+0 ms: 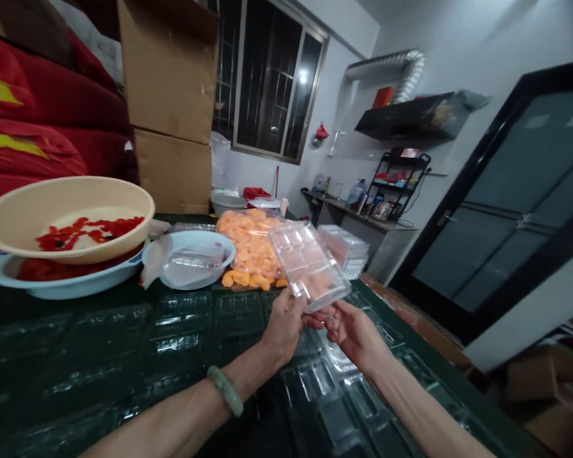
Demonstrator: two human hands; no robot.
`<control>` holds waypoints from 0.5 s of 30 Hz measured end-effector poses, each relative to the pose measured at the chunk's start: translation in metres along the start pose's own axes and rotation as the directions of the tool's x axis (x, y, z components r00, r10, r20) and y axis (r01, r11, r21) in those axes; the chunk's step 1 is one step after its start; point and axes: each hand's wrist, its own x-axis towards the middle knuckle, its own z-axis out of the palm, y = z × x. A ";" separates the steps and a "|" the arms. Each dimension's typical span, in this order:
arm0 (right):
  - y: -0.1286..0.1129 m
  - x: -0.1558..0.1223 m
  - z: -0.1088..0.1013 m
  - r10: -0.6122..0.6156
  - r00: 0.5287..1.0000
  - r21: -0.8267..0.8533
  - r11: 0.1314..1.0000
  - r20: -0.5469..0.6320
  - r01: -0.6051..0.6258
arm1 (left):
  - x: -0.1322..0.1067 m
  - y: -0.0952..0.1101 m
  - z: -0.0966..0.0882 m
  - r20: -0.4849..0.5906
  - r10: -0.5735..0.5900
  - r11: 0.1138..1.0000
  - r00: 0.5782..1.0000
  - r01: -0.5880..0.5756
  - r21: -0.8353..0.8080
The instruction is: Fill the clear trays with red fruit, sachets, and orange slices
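A clear plastic compartment tray (pixel 308 257), possibly several nested together, is held tilted up over the table. My left hand (pixel 286 321) grips its near left corner, the thumb on the wall and fingers curled beneath. My right hand (pixel 353 331) is at the near right edge, its fingers bent and pinched close to the tray's underside; what they hold there is hard to make out. Under both hands, rows of clear compartment trays (pixel 315 381) lie over the dark green table. Just behind the held tray sits a clear bag of orange pieces (pixel 251 238).
At left, a cream basin (pixel 71 187) with red pieces rests on a light blue basin (pixel 52 289). A pale blue bowl (pixel 229 251) holds a clear tray. Stacked clear trays (pixel 346 248) stand at back right. Cardboard boxes (pixel 172 172) and red sacks (pixel 42 146) rise behind.
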 end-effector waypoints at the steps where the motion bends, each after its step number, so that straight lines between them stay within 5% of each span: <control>1: -0.006 0.009 0.001 0.033 0.999 0.046 0.998 -0.009 -0.033 | 0.009 0.000 -0.001 -0.020 -0.012 1.000 1.000 0.012 -0.005; 5: -0.026 0.039 0.000 0.051 0.999 0.135 0.989 0.010 -0.052 | 0.036 0.007 -0.009 -0.004 -0.057 0.998 0.998 0.057 -0.014; 10: -0.049 0.052 0.003 -0.021 0.999 0.027 0.999 0.035 0.020 | 0.055 0.014 -0.011 0.073 -0.146 0.988 0.987 0.149 -0.041; 13: -0.085 0.055 0.010 -0.150 0.988 -0.217 0.966 -0.025 0.141 | 0.062 0.018 -0.012 0.075 -0.212 0.976 0.974 0.214 -0.024; 15: -0.118 0.065 0.010 -0.384 0.920 -0.513 0.807 -0.078 0.293 | 0.065 0.023 -0.018 0.057 -0.239 0.971 0.969 0.238 0.024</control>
